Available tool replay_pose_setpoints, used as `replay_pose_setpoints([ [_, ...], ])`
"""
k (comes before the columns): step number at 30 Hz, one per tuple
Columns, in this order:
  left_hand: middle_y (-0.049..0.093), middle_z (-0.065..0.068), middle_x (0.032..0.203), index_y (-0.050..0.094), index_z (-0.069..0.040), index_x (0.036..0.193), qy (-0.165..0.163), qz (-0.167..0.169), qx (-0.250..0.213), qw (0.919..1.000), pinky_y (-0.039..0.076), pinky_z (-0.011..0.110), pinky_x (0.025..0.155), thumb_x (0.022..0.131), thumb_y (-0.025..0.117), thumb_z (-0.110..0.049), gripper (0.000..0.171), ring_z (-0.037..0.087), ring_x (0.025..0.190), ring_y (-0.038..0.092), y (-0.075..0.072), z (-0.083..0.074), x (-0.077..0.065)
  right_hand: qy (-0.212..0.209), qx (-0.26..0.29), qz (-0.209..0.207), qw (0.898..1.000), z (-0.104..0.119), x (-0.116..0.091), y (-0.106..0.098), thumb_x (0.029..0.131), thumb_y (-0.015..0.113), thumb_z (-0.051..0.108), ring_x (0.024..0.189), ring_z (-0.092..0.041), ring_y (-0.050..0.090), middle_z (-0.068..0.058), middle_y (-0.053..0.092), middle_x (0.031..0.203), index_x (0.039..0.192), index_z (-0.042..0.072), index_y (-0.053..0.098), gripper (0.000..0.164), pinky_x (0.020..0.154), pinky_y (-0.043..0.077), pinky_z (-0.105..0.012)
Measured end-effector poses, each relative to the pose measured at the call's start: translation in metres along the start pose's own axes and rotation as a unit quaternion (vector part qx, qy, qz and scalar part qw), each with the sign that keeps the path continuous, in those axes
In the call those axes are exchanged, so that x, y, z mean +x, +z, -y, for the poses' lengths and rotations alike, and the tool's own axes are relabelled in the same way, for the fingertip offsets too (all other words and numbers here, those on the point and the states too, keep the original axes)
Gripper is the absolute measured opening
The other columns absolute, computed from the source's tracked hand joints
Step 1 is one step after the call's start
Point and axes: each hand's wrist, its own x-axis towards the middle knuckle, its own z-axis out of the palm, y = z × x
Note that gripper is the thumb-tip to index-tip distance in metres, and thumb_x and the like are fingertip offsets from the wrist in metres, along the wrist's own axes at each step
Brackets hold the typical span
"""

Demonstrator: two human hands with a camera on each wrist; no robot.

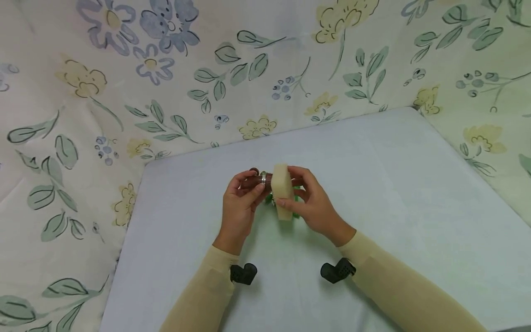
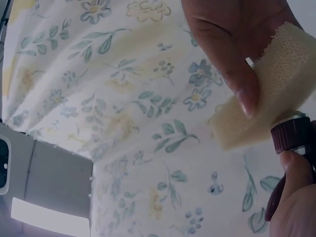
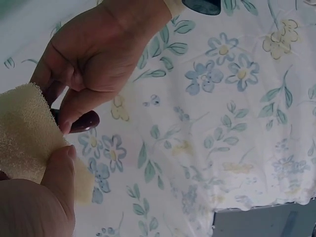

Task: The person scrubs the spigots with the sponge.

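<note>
Item: sponge block, pale yellow (image 1: 282,186), held on its narrow edge above the middle of the table, between the two hands. Right hand (image 1: 318,207): grips the sponge, thumb on the near side, fingers at the far side (partly hidden by the block).

Item: reddish-brown fitting (image 1: 250,182), with a bright metal ring (image 1: 263,179) and a ribbed collar (image 2: 290,135); exact type not clear. Left hand (image 1: 238,208): pinches the fitting between thumb and fingers. The collar end faces the sponge and appears to touch it; a dark, rounded end shows past the fingers in the right wrist view.

Item: green object, partly seen on either side of the sponge (image 1: 296,213) (shape and contact cannot be told).

Furnishings: white-covered table (image 1: 174,258); cloth (image 1: 166,87) with blue and yellow flowers and green leaves, hung behind and beside it.

Wear: beige sleeves (image 1: 203,290), one on each forearm, each with a black device (image 1: 244,274) at the wrist.

Overhead: bright light panel (image 2: 49,218), seen from the left wrist.
</note>
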Motion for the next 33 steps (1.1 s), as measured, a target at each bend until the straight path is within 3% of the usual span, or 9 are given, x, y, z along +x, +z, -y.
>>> replay_pose_setpoints([
  [10, 0.042, 0.031, 0.127, 0.050, 0.006, 0.122, 0.000, 0.049, 0.026, 0.9984, 0.049, 0.049, 0.088, 0.084, 0.066, 0.012, 0.042, 0.036, 0.111, 0.054, -0.004, -0.003, -0.004, 0.026, 0.014, -0.004, 1.000, -0.008, 0.002, -0.008, 0.088, 0.069, 0.004, 0.112, -0.034, 0.046, -0.012, 0.044, 0.131, 0.141, 0.006, 0.037, 0.062, 0.092, 0.044, -0.053],
  [18, 0.056, 0.021, 0.114, 0.053, 0.005, 0.124, 0.028, 0.015, 0.056, 0.9979, 0.049, 0.050, 0.088, 0.084, 0.069, 0.007, 0.043, 0.033, 0.105, 0.056, -0.007, -0.003, -0.001, 0.010, 0.012, 0.024, 1.000, -0.005, -0.004, 0.002, 0.086, 0.070, 0.001, 0.112, -0.034, 0.045, -0.012, 0.044, 0.131, 0.141, 0.004, 0.035, 0.066, 0.091, 0.044, -0.052],
  [24, 0.047, 0.018, 0.131, 0.048, -0.006, 0.138, 0.045, 0.025, 0.129, 0.9903, 0.050, 0.043, 0.090, 0.094, 0.062, -0.009, 0.046, 0.035, 0.115, 0.050, -0.011, -0.014, -0.002, 0.012, -0.025, 0.027, 0.999, -0.004, -0.004, 0.003, 0.086, 0.073, 0.007, 0.112, -0.022, 0.048, -0.004, 0.046, 0.131, 0.142, 0.010, 0.038, 0.067, 0.092, 0.045, -0.049],
  [26, 0.048, 0.014, 0.131, 0.047, -0.014, 0.142, 0.061, 0.026, 0.196, 0.9784, 0.051, 0.037, 0.088, 0.096, 0.059, -0.011, 0.047, 0.031, 0.115, 0.051, -0.014, -0.022, -0.002, 0.012, -0.029, 0.028, 0.999, -0.005, -0.005, 0.002, 0.086, 0.073, 0.007, 0.112, -0.024, 0.048, -0.004, 0.047, 0.131, 0.142, 0.009, 0.038, 0.066, 0.092, 0.045, -0.049],
  [28, 0.052, 0.015, 0.125, 0.045, -0.019, 0.144, 0.085, 0.020, 0.266, 0.9600, 0.053, 0.034, 0.084, 0.096, 0.058, -0.008, 0.051, 0.030, 0.108, 0.054, -0.016, -0.034, -0.004, 0.009, -0.028, 0.028, 0.999, -0.004, -0.005, -0.001, 0.086, 0.072, 0.005, 0.112, -0.027, 0.047, -0.006, 0.047, 0.130, 0.142, 0.007, 0.038, 0.066, 0.091, 0.045, -0.050],
  [33, 0.062, 0.017, 0.106, 0.049, -0.008, 0.137, 0.157, -0.002, 0.400, 0.9031, 0.055, 0.032, 0.076, 0.090, 0.064, 0.002, 0.050, 0.029, 0.094, 0.062, -0.031, -0.063, -0.007, 0.003, -0.031, 0.017, 0.999, -0.002, -0.005, -0.008, 0.086, 0.071, 0.004, 0.111, -0.030, 0.046, -0.007, 0.047, 0.130, 0.141, 0.006, 0.039, 0.063, 0.090, 0.046, -0.051],
])
